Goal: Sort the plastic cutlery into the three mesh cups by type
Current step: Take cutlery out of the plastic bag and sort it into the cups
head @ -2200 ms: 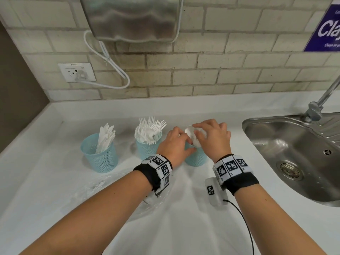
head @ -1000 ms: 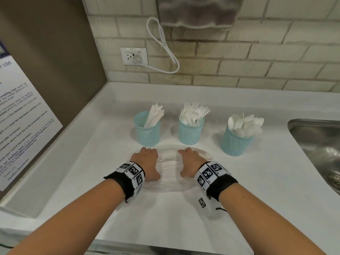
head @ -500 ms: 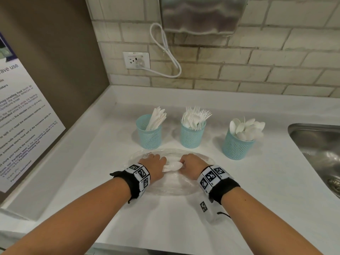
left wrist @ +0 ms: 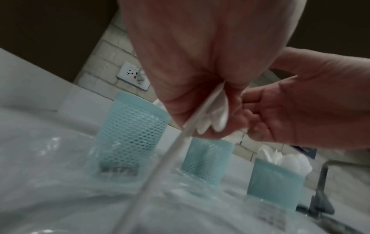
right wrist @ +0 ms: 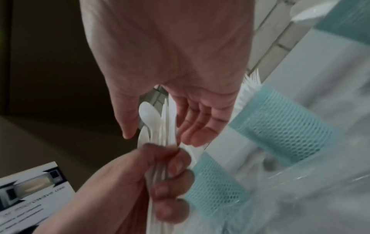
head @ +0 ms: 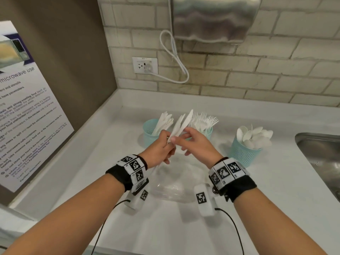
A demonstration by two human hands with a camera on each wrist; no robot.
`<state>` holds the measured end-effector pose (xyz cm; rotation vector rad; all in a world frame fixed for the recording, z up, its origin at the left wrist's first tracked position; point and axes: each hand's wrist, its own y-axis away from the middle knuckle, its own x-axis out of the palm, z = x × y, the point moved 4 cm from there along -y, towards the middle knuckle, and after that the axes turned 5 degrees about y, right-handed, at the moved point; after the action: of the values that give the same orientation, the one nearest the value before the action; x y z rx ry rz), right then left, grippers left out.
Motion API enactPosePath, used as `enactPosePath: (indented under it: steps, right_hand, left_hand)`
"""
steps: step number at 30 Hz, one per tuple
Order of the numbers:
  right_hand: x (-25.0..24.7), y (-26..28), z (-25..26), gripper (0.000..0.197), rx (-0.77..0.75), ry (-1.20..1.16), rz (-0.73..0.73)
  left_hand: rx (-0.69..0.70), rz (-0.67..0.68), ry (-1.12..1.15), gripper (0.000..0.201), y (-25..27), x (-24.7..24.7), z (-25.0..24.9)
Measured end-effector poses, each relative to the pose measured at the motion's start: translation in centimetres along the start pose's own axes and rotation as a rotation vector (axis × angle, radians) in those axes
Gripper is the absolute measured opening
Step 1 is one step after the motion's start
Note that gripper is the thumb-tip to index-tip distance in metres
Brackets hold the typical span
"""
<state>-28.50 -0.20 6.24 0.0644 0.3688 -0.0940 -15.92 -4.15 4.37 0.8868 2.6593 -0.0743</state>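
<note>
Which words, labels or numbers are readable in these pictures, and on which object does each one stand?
"microwave use": heading on the wall poster, cut off at the picture's left edge.
Poster body text: too small and slanted to read reliably.
Small print above the wall socket: too small.
Wristband markers: black-and-white code patterns; their tiny characters are unreadable.
Mesh cup label in the left wrist view: blurred.

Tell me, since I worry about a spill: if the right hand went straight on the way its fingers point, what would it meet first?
The right hand points left at the cutlery bundle gripped by the left hand, so it would likely meet that first. Beyond lies the knife cup; depth is unclear.
</note>
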Motion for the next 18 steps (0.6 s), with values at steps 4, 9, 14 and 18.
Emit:
enactPosePath:
  steps: [4, 9, 14, 18]
  right_hand:
    - [0.5, -0.7, 1.3, 0.025, -0.106, -0.124, -0.084]
    - [1.4, -1.3, 2.5, 0.013, -0.162, -0.177, -0.004]
    - [1.8, -2.5, 3.0, 0.032, -0.188, -0.116, -0.026]
    - [1.1, -3.3, 4.0, 0.047, -0.231, -0.128, -0.057]
  left_hand:
    - [-0.028, -0.059, 0.175, 0.010, -0.1, -0.2, -0.8]
    - [0.047, -0.077, 0.193, 0.016, 0.1, -0.7, -1.6]
    - [0.024, -0.128, 0.345, 0.015, -0.1, -1.8, -1.8]
    - [0.097, -0.141, 0.350, 0.035, -0.1, -2.8, -1.8]
